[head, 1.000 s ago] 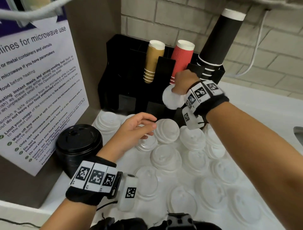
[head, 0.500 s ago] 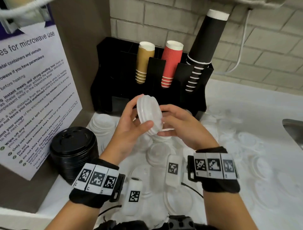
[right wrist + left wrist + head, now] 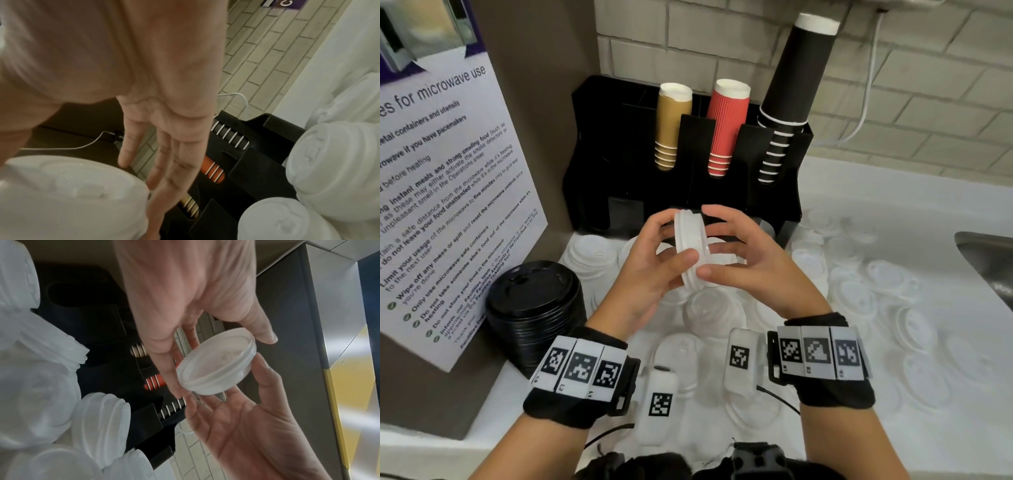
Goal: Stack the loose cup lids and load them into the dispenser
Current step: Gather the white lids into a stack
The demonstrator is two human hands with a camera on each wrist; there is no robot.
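Head view has the lid stack [image 3: 691, 250] dead centre of the frame, held on edge in the air above the counter [image 3: 876, 205], just in front of the black dispenser [image 3: 626, 164]. Looks like only a few lids nested so far, and they're thin slippery plastic, so my guess is the big risk is them not seating square: squeeze unevenly and one pops out or the stack fans apart and drops onto the loose lids [image 3: 859, 291] below. Knocking the cups [image 3: 726, 126] on the way into the slot also seems possible, it's tight back there

Left hand [image 3: 650, 270] is curled round the stack's left side, thumb on the near rim, fingers over the top. Right hand [image 3: 743, 260] pinches the right side, thumb low, fingers arched over the far edge. Both wrists sit low in the frame, palms facing each other. Black lids [image 3: 530, 301] sit at the lower left
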